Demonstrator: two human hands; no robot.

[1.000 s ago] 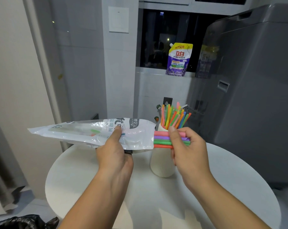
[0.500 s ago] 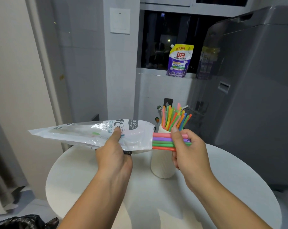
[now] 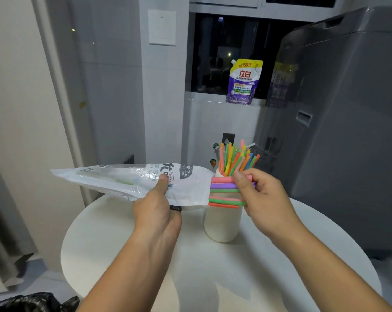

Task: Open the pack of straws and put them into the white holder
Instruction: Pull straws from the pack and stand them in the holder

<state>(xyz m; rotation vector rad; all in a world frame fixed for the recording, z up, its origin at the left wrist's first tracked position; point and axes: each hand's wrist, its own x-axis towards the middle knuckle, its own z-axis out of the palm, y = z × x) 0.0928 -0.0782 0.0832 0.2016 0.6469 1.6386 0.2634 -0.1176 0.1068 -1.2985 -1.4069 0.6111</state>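
My left hand (image 3: 155,210) grips the clear-and-white plastic straw pack (image 3: 132,182), held level above the round white table (image 3: 123,255). From the pack's open right end stick out several coloured straws (image 3: 223,191), pink, purple, green and orange, and my right hand (image 3: 261,199) pinches their ends. Directly behind and below them stands the white ribbed holder (image 3: 222,224), with several coloured straws (image 3: 235,159) upright in it.
A purple-and-yellow detergent pouch (image 3: 243,82) stands on the window sill behind. A large grey appliance (image 3: 348,109) fills the right side. A black plastic bag (image 3: 30,302) lies on the floor at lower left.
My right hand has drawn the bundle of straws slightly further out of the pack, and the straws have spread apart a little. The left hand and the pack have hardly moved.
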